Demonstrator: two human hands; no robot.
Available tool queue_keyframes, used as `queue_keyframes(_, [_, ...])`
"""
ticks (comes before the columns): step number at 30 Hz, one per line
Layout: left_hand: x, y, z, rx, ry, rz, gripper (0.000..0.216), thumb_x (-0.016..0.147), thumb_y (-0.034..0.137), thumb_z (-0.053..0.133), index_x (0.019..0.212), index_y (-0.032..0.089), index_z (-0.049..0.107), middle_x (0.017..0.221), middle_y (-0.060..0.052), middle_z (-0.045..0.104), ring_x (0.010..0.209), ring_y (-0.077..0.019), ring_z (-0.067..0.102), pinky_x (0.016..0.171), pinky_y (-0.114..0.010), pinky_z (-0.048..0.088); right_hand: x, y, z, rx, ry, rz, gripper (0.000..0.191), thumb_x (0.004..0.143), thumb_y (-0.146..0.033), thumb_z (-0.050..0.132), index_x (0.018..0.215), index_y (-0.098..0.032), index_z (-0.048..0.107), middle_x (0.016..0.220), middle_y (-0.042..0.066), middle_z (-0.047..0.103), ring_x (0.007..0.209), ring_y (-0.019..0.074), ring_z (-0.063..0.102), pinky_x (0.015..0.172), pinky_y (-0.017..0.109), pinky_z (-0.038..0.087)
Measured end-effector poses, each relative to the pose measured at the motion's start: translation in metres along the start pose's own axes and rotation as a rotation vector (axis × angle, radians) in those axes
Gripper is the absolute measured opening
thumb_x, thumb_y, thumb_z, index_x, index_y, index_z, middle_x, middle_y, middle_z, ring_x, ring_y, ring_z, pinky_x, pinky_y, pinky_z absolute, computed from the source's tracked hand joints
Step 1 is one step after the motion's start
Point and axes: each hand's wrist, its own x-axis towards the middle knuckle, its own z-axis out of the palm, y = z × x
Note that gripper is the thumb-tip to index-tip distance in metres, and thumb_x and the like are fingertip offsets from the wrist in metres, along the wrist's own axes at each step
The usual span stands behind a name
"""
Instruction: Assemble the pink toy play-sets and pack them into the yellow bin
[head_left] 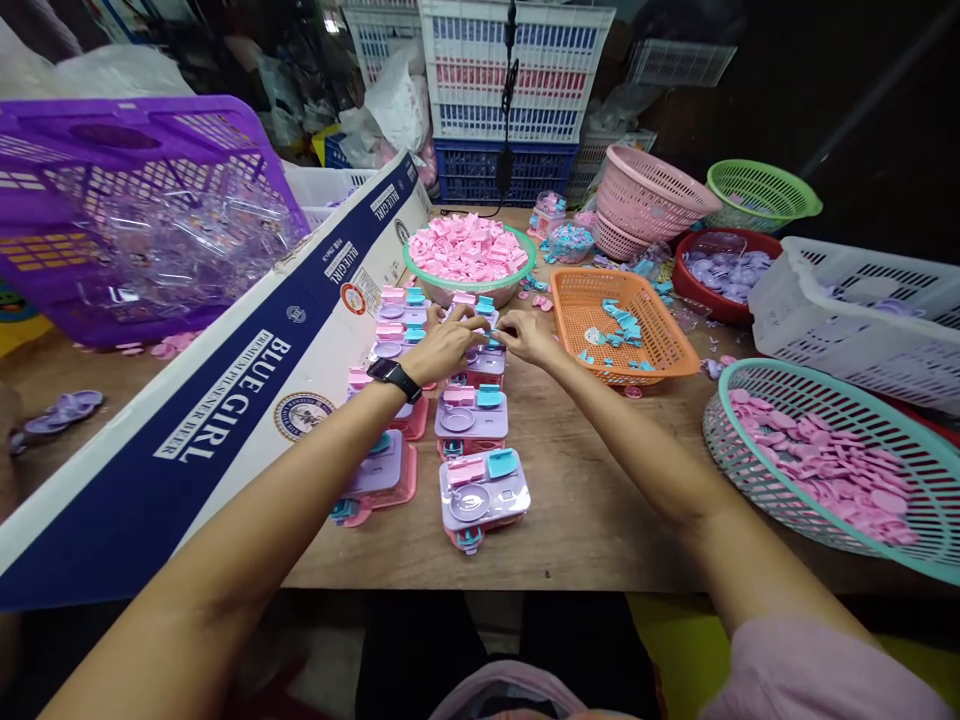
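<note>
Fingers (pixel 474 322) of both hands meet tip to tip over the far row of toy sets, bent and drawn close together. The left hand (pixel 446 347), with a black watch (pixel 395 378) on its wrist, comes in from the near left. The right hand (pixel 527 340) comes in from the near right. Between their tips sits the lilac-topped toy set (pixel 486 368), its far edge right under the fingers and a speck of teal showing where they touch. Whether either hand truly pinches a piece or only presses on it, I cannot tell, as the part is too small.

Nearer along the surface (pixel 585 480) lie a middle toy set (pixel 471 415) and a near toy set (pixel 484 490), each lilac on a pink base with a teal piece on top. More such sets stand in a column just to the left.

Just beyond the hands is a green-rimmed bowl (pixel 409 268) heaped with pink pieces (pixel 469 250). Just right of the right hand stands an orange basket (pixel 645 345) holding a few teal pieces (pixel 622 322). At the near right, well apart from the hands, a round basket (pixel 825 375) holds pink discs (pixel 825 465). A long cardboard box (pixel 225 400) lies along the left, and behind it stands a purple crate (pixel 135 130)
</note>
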Motion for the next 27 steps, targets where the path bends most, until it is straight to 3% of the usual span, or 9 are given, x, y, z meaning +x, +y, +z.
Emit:
queue_keyframes(5, [0.000,0.001,0.003,-0.006,-0.059,-0.065,0.055,0.075,0.002,0.049,0.112,0.029,0.080,0.144,-0.008,0.061,0.134,-0.0364,0.040,0.096,-0.057,0.030,-0.012,-0.004,0.012,0.067,0.090,0.014,0.013,0.095,-0.017,0.064,0.087,-0.013,0.073,0.087,0.007,0.068,0.078,0.0171,0.056,0.076,0.028,0.039])
queue_keyframes(9, [0.005,0.003,-0.001,-0.005,-0.093,-0.151,0.056,0.075,0.001,0.051,0.113,0.031,0.080,0.143,-0.008,0.060,0.135,-0.0370,0.040,0.098,-0.058,0.031,-0.010,-0.011,0.010,0.030,0.046,0.036,0.015,0.096,-0.016,0.062,0.087,-0.013,0.073,0.089,0.009,0.069,0.084,0.0196,0.059,0.080,0.029,0.041])
queue_keyframes(11, [0.007,0.006,-0.005,0.009,-0.102,-0.191,0.054,0.077,0.003,0.052,0.113,0.031,0.080,0.140,-0.009,0.060,0.135,-0.0383,0.040,0.101,-0.060,0.031,-0.012,-0.012,0.006,0.010,0.040,0.050,0.013,0.095,-0.016,0.062,0.095,-0.011,0.074,0.092,0.011,0.070,0.088,0.0210,0.060,0.083,0.030,0.043])
queue_keyframes(14, [0.003,0.012,-0.013,-0.013,-0.112,-0.254,0.056,0.079,0.004,0.050,0.121,0.029,0.077,0.143,-0.011,0.057,0.135,-0.0386,0.041,0.099,-0.059,0.035,-0.032,-0.015,-0.011,0.077,0.090,0.061,0.026,0.095,-0.019,0.063,0.117,-0.009,0.072,0.102,0.013,0.073,0.089,0.0210,0.063,0.085,0.031,0.046])
queue_keyframes(17, [-0.009,0.022,-0.022,-0.043,-0.016,-0.295,0.052,0.083,0.009,0.048,0.125,0.024,0.075,0.142,-0.013,0.058,0.133,-0.0376,0.043,0.098,-0.057,0.040,-0.076,-0.012,-0.046,0.149,0.119,0.045,0.025,0.097,-0.026,0.060,0.112,-0.013,0.076,0.103,0.010,0.076,0.085,0.0202,0.065,0.081,0.031,0.049])
queue_keyframes(20, [-0.021,0.045,-0.033,-0.081,0.075,-0.213,0.041,0.088,0.019,0.047,0.114,0.022,0.078,0.129,-0.012,0.066,0.127,-0.0337,0.049,0.103,-0.054,0.042,-0.137,0.005,-0.103,0.103,0.144,0.106,0.025,0.096,-0.031,0.060,0.101,-0.016,0.080,0.099,0.009,0.078,0.087,0.0214,0.068,0.080,0.031,0.051])
queue_keyframes(24, [-0.022,0.097,-0.044,-0.179,0.168,0.000,0.035,0.094,0.033,0.045,0.105,0.024,0.078,0.113,-0.008,0.071,0.109,-0.0281,0.060,0.103,-0.049,0.048,-0.225,0.044,-0.189,-0.086,0.172,0.359,0.027,0.094,-0.032,0.061,0.104,-0.016,0.080,0.099,0.009,0.079,0.087,0.0221,0.070,0.079,0.031,0.052])
queue_keyframes(27, [-0.005,0.140,-0.038,-0.300,0.199,0.174,0.031,0.096,0.038,0.048,0.103,0.029,0.077,0.113,-0.005,0.072,0.109,-0.0272,0.064,0.102,-0.047,0.051,-0.283,0.077,-0.239,-0.258,0.121,0.603,0.022,0.093,-0.026,0.063,0.100,-0.015,0.080,0.096,0.009,0.079,0.087,0.0219,0.070,0.080,0.030,0.051])
